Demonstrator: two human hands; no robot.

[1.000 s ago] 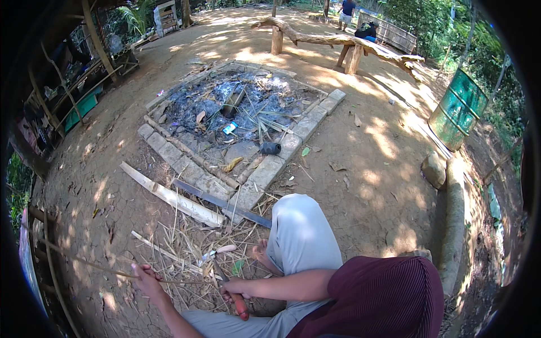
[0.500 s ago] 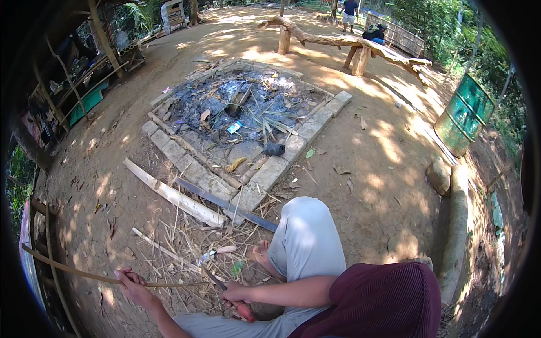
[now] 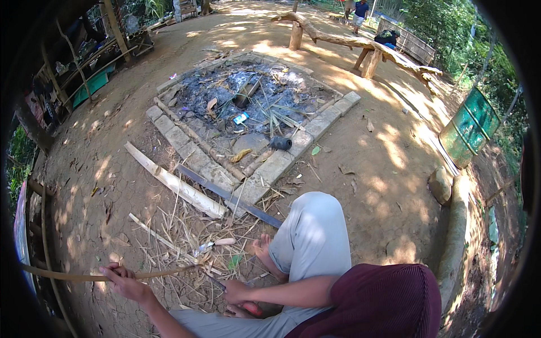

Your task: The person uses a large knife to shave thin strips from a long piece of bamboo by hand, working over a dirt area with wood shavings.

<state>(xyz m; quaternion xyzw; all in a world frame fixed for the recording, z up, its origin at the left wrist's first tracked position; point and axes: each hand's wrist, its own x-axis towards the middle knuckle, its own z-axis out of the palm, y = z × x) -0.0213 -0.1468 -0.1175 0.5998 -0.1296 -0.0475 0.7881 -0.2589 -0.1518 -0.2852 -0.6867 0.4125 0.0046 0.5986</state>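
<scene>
Brown dirt (image 3: 383, 225) spreads all around. On it is a big fire pit (image 3: 321, 125) with a stone edge and grey ash inside. By its near corner, a pale split piece of wood (image 3: 174, 188) and a long dark blade (image 3: 253, 212) lie next to each other.

Closer to the person is a long, thin brown strip (image 3: 163, 274). It goes from side to side with a soft bend, above the dirt and the dry bits of straw. One end goes far out to the left. The other end is just ahead of the right hand (image 3: 238, 293) and a bit to its left. The left hand (image 3: 127, 283) is nearer to the strip, because its fingers are wrapped around it, with some strip on each side.

The right fingers are curled tight on a red-handled knife (image 3: 252, 308). Its blade points up and left, right by the strip's end. I can't tell if they touch. Smallest is a little pink-handled knife (image 3: 225, 241), lying on the straw past the strip's end.
</scene>
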